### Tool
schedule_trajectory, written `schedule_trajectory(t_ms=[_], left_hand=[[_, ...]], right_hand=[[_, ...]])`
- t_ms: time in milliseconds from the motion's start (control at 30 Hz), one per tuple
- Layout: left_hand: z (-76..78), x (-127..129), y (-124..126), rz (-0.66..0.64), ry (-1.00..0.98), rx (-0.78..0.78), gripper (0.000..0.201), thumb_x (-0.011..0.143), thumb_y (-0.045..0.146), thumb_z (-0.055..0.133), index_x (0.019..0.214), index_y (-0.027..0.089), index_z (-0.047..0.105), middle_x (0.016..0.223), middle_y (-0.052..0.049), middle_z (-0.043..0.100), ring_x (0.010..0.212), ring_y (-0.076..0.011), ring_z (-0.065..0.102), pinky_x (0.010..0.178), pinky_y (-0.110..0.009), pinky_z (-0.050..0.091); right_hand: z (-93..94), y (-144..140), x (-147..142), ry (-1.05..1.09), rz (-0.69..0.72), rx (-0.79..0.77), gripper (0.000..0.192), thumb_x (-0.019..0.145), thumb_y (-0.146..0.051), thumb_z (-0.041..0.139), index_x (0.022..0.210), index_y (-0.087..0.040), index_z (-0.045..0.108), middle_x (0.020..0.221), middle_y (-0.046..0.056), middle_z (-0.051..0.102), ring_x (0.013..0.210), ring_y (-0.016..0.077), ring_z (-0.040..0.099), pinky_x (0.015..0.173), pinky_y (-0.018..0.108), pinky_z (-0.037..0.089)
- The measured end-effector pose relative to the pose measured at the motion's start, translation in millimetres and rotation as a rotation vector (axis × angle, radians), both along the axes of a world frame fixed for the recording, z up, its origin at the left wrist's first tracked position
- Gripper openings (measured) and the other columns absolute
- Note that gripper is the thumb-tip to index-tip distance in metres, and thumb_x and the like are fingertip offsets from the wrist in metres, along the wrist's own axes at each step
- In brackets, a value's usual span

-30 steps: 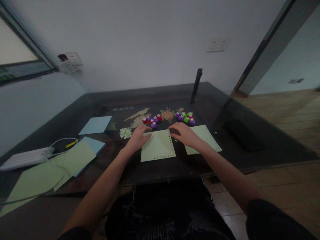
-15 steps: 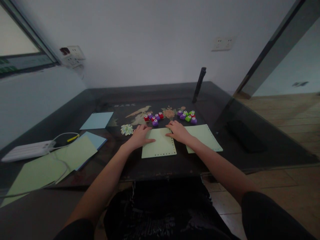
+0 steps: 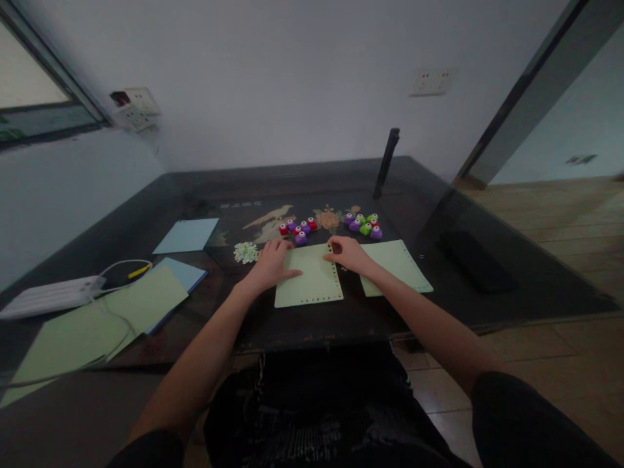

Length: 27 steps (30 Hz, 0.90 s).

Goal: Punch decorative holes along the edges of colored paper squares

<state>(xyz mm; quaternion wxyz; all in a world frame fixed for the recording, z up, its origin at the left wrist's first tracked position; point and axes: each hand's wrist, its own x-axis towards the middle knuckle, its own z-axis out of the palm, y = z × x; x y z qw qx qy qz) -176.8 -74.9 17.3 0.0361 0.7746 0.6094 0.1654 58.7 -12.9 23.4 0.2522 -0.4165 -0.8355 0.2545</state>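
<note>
A pale green paper sheet (image 3: 312, 279) with small holes along its right and bottom edges lies flat on the dark table. My left hand (image 3: 272, 263) rests on its left side, fingers spread and thumb stretched across the paper. At the top right corner is my right hand (image 3: 348, 252), curved, with thumb and forefinger touching the sheet's edge and a gap showing between them. I see nothing clearly held there. Beside my left fingertips is a pile of small pale pieces (image 3: 246, 252). Beyond the sheet stand red and purple toy-like punches (image 3: 301, 227).
A second pale green sheet (image 3: 397, 270) lies under my right forearm. More purple, green and red punches (image 3: 363, 224) sit behind it. Blue paper (image 3: 188, 235), green paper (image 3: 97, 318) and a white power strip (image 3: 51, 296) are leftward. A black phone-like slab (image 3: 478, 263) lies right.
My right fingers have curled more at the sheet's top right corner, opening a visible gap between thumb and forefinger. My left hand stays in place. The view has shifted slightly.
</note>
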Motion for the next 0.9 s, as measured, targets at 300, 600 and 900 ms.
schedule_trajectory(t_ms=[300, 600, 900], left_hand=[[6.0, -3.3, 7.4, 0.029, -0.359, 0.093, 0.051, 0.077, 0.038, 0.062, 0.120, 0.016, 0.048, 0.121, -0.015, 0.050, 0.115, -0.0289, 0.046, 0.096, -0.046, 0.039], [9.7, 0.4, 6.0, 0.000, -1.066, -0.351, 0.037, 0.078, 0.036, 0.060, 0.108, 0.014, 0.060, 0.094, -0.011, 0.069, 0.082, -0.0209, 0.064, 0.072, -0.033, 0.051], [13.9, 10.3, -1.6, 0.008, -0.928, -0.419, 0.032, 0.072, 0.044, 0.064, 0.075, 0.012, 0.068, 0.075, -0.008, 0.072, 0.065, -0.0180, 0.063, 0.060, -0.028, 0.049]], right_hand=[[2.7, 9.6, 9.8, 0.313, 0.014, -0.240, 0.023, 0.068, -0.037, 0.063, 0.065, -0.018, 0.051, 0.048, -0.007, 0.042, 0.049, 0.0098, 0.041, 0.054, 0.025, 0.030], [11.1, 24.9, 26.9, 0.667, -0.110, -0.344, 0.024, 0.061, -0.035, 0.071, 0.068, -0.017, 0.056, 0.064, 0.000, 0.060, 0.062, 0.0135, 0.056, 0.067, 0.031, 0.044], [16.4, 26.2, 32.4, 0.773, -0.142, -0.377, 0.020, 0.066, -0.032, 0.071, 0.074, -0.018, 0.060, 0.069, 0.000, 0.063, 0.067, 0.0138, 0.059, 0.076, 0.034, 0.048]])
